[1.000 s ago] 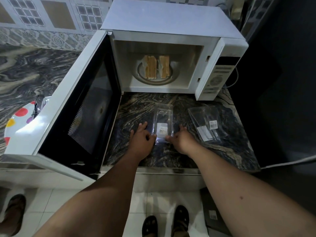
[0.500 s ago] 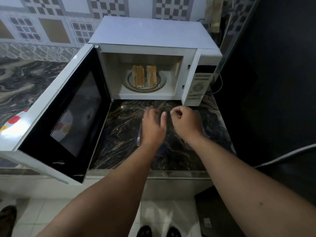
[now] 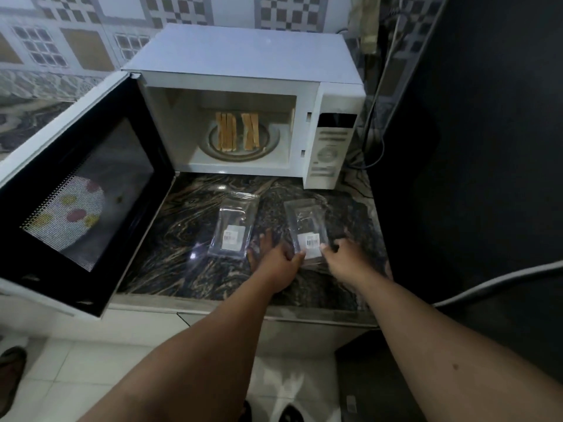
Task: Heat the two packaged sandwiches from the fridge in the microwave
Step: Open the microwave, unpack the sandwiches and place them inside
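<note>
Two unwrapped sandwiches [image 3: 237, 134] stand on edge side by side on the glass turntable [image 3: 272, 138] inside the white microwave [image 3: 243, 62], whose door [image 3: 88, 190] hangs wide open to the left. Two empty clear wrappers lie flat on the marble counter in front: the left wrapper [image 3: 233, 228] and the right wrapper [image 3: 306, 223]. My left hand [image 3: 274, 261] rests on the counter between them, fingers spread, its thumb touching the right wrapper's near-left corner. My right hand [image 3: 347, 258] pinches that wrapper's near-right corner by the label.
The dark marble counter [image 3: 189, 257] ends at a front edge just below my wrists. The open door blocks the counter's left side. A dark tall surface [image 3: 487, 147] stands at the right, with cables [image 3: 374, 117] behind the microwave. A spotted plate shows through the door window.
Both hands left the left wrapper, lifted over the counter's middle, then came down on the right wrapper's near end. The view pulled back from the counter.
</note>
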